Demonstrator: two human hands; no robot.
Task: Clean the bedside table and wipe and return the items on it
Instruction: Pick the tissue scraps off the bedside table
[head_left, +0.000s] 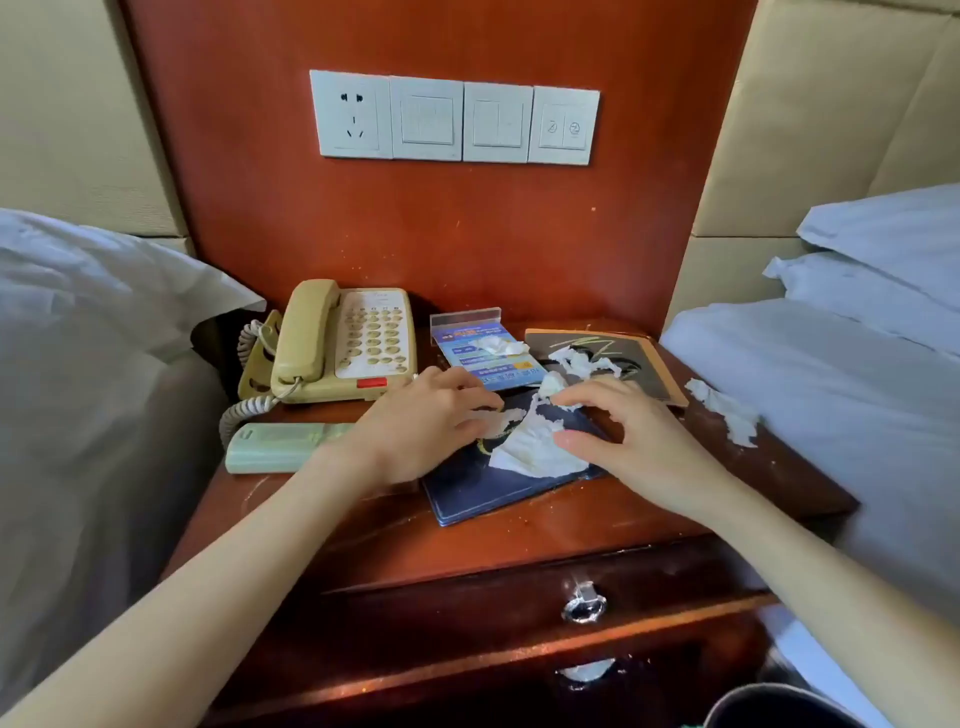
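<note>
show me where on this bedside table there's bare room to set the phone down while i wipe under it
Bare wood runs along the front edge, between the dark booklet and the drawer, and at the front left below the remote. The back is crowded: phone, card stand, tissue scraps under both hands.

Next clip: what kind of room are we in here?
Most likely a hotel twin room. A wooden bedside table stands between two white-sheeted beds, with a corded phone, an acrylic card stand, and a wall panel of switches above it.
</note>
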